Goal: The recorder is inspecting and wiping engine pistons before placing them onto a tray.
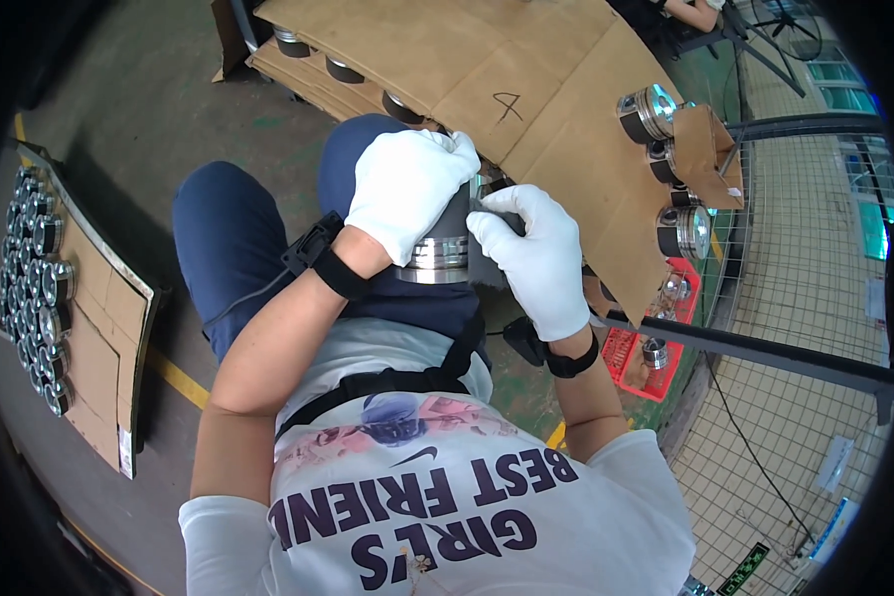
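Observation:
My left hand (407, 189), in a white glove, is closed on a metal piston (435, 260) with a dark skirt and shiny ring grooves. The piston lies on its side over my lap, with its grooved end toward my body. In a white glove too, my right hand (534, 260) pinches a dark grey piece of pad or cloth (485, 248) between thumb and fingers. This pad is up against the right side of the piston. Part of the piston is hidden under my left hand.
Ahead is a cardboard-covered table (546, 89) with several pistons (648, 113) along its right edge. A red crate (621, 360) with metal parts sits low on the right, by a wire mesh fence (795, 298). At left, many pistons (45, 238) stand on a cardboard-topped pallet (99, 328).

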### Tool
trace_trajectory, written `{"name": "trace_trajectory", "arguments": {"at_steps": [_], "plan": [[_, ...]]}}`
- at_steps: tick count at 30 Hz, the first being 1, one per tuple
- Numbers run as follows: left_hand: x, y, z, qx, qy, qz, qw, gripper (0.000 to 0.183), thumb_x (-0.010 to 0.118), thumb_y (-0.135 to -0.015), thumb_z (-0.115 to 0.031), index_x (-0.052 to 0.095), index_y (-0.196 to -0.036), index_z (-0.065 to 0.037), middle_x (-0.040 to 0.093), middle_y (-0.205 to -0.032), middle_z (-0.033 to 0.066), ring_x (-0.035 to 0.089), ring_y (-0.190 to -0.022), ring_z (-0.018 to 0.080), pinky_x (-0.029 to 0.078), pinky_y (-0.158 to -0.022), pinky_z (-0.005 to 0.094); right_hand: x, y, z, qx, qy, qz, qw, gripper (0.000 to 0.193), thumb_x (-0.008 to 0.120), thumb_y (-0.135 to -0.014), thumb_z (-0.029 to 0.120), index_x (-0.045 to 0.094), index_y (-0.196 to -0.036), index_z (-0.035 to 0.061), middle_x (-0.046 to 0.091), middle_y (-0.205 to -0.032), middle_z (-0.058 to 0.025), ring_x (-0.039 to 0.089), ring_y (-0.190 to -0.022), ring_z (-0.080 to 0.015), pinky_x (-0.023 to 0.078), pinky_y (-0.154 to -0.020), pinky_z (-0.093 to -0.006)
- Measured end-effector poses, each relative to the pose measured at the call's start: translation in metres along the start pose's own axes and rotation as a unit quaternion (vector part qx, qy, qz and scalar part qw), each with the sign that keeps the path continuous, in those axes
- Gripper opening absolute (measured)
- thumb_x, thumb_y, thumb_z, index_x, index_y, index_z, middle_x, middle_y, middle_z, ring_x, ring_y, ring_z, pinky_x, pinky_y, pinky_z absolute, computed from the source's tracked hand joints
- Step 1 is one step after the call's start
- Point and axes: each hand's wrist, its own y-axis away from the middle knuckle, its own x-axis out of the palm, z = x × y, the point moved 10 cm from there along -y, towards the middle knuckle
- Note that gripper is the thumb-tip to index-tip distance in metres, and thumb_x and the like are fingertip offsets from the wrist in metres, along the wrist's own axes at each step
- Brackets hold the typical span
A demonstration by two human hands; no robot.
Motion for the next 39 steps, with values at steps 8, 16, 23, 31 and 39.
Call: {"name": "trace_trajectory", "arguments": {"at_steps": [8,16,23,31,39], "plan": [[-0.006,0.0,0.001,0.002,0.01,-0.036,0.999,0.014,0.056,-0.098,-0.017,0.069,-0.099,-0.012,0.069,-0.078,0.0079,0.068,-0.071,0.0266,0.054,-0.062,0.0377,0.001,-0.003,0.004,0.002,0.021,0.001,1.0,0.017,0.077,-0.083,0.011,0.07,-0.095,0.0003,0.069,-0.082,-0.0109,0.067,-0.074,-0.0211,0.053,-0.07,-0.0335],[-0.005,0.001,0.002,0.0,0.019,-0.029,0.999,0.012,0.057,-0.097,-0.015,0.069,-0.099,-0.012,0.069,-0.079,0.0076,0.068,-0.071,0.0264,0.054,-0.062,0.0375,0.002,-0.002,0.009,0.038,0.007,0.018,0.999,0.016,0.077,-0.084,0.01,0.07,-0.094,0.0003,0.069,-0.082,-0.0113,0.068,-0.074,-0.022,0.054,-0.072,-0.0337],[-0.005,-0.001,0.0,0.007,0.016,-0.018,1.0,0.012,0.058,-0.096,-0.015,0.068,-0.101,-0.012,0.068,-0.077,0.0086,0.068,-0.07,0.0266,0.053,-0.061,0.0382,0.001,0.002,0.008,-0.034,0.043,-0.001,0.999,0.016,0.077,-0.083,0.01,0.069,-0.093,0.0003,0.068,-0.082,-0.0106,0.067,-0.073,-0.0211,0.053,-0.069,-0.0335],[-0.004,-0.001,-0.001,0.005,0.006,-0.009,1.0,0.011,0.058,-0.096,-0.015,0.068,-0.097,-0.011,0.068,-0.077,0.0088,0.068,-0.07,0.0265,0.053,-0.06,0.0379,0.003,0.004,0.002,-0.009,0.029,-0.001,1.0,0.015,0.077,-0.084,0.008,0.069,-0.093,-0.0004,0.068,-0.08,-0.0104,0.067,-0.07,-0.0197,0.053,-0.067,-0.0332],[-0.007,-0.001,0.003,0.005,0.021,-0.054,0.998,0.023,0.054,-0.099,-0.018,0.067,-0.083,-0.007,0.067,-0.071,0.0106,0.066,-0.065,0.0279,0.052,-0.06,0.0373,0.005,-0.002,0.005,0.034,0.009,0.015,0.999,0.014,0.076,-0.084,0.008,0.068,-0.093,-0.0006,0.068,-0.08,-0.0104,0.068,-0.069,-0.0189,0.054,-0.067,-0.0334]]}}
